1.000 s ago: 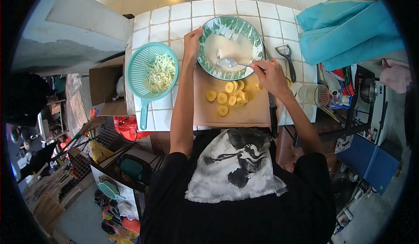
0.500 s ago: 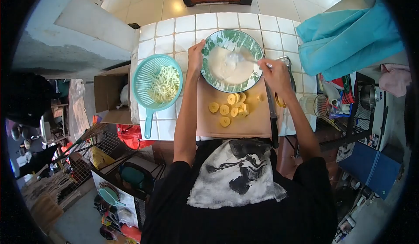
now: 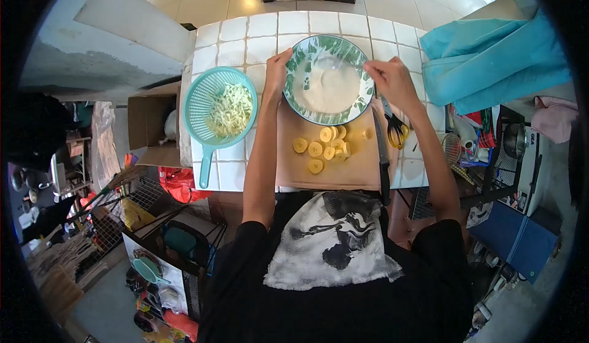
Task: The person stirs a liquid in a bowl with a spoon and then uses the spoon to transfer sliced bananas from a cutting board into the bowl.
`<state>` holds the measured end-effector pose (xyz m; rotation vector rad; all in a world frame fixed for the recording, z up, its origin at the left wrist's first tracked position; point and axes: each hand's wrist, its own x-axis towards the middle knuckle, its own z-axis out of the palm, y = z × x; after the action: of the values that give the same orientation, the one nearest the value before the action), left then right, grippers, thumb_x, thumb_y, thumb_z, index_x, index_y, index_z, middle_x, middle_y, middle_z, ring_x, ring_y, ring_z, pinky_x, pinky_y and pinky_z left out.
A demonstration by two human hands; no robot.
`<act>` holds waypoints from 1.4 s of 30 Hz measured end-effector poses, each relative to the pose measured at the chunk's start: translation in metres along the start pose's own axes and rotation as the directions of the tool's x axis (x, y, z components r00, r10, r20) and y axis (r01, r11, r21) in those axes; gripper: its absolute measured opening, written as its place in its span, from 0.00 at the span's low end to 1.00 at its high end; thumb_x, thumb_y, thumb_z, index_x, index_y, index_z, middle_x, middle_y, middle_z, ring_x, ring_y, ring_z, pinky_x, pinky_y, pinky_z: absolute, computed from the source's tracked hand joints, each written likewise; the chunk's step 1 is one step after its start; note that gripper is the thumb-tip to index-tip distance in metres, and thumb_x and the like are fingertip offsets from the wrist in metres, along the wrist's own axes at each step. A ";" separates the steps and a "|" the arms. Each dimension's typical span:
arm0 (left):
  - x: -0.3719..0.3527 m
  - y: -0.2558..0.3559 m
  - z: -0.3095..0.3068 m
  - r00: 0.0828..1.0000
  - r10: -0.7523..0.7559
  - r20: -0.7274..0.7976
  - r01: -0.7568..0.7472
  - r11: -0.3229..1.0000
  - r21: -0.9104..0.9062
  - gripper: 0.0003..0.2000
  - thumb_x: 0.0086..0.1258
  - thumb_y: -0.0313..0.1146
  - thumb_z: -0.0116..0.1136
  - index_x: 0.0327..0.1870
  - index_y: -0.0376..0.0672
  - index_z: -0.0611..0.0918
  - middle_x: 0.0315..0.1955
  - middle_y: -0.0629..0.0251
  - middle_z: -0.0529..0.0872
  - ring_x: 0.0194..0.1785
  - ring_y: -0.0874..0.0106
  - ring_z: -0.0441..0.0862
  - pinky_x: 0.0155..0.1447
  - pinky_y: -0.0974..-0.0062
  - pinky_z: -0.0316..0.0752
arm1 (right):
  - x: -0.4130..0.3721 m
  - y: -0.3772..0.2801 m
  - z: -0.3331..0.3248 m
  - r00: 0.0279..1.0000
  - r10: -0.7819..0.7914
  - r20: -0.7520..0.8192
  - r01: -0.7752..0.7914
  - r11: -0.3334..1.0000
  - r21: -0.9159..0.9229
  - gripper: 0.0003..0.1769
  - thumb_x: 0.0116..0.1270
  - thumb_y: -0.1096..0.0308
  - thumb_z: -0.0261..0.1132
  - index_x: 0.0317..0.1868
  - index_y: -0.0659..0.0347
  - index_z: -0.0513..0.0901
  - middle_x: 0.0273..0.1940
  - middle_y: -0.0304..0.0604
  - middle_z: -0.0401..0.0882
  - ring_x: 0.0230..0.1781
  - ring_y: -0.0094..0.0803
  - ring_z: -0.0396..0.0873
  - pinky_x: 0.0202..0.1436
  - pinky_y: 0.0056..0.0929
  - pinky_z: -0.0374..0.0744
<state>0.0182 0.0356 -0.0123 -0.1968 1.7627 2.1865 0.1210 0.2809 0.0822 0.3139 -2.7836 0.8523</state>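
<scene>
A green-and-white plate (image 3: 296,100) with pale batter in it rests over the far end of a wooden board (image 3: 294,174). My left hand (image 3: 277,73) grips its left rim. At the right rim, my right hand (image 3: 390,80) is closed on a spoon, whose blurred head (image 3: 336,65) lies in the batter's far part. Yellow banana slices (image 3: 315,149) are scattered on the board below the plate. A black-handled knife (image 3: 383,159) lies along the board's right edge. Scissors with yellow-and-black handles (image 3: 397,132) are just right of the knife.
On the tiled counter (image 3: 233,30), a turquoise colander (image 3: 196,107) of shredded pale green vegetable (image 3: 230,111) stands at the left. A turquoise cloth (image 3: 491,61) hangs at the right. A clear glass (image 3: 452,148) is beside my right forearm.
My right hand has shifted slightly right and up, and the spoon has moved to the far part of the batter. The scissors show more fully now. The whole view has shifted a little.
</scene>
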 end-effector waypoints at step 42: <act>0.007 -0.008 -0.002 1.000 -0.021 -0.010 0.021 1.000 -0.003 0.16 0.69 0.37 0.55 0.42 0.30 0.83 0.35 0.63 0.85 0.36 0.76 0.78 0.44 0.79 0.71 | -0.063 -0.095 0.027 0.879 0.477 -0.017 -0.460 0.856 0.237 0.09 0.64 0.70 0.58 0.34 0.69 0.80 0.20 0.57 0.76 0.23 0.52 0.77 0.28 0.42 0.73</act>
<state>0.0139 0.0366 -0.0223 -0.2265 1.7547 2.1780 0.2027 0.1972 0.0934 -0.3832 -2.7281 1.2624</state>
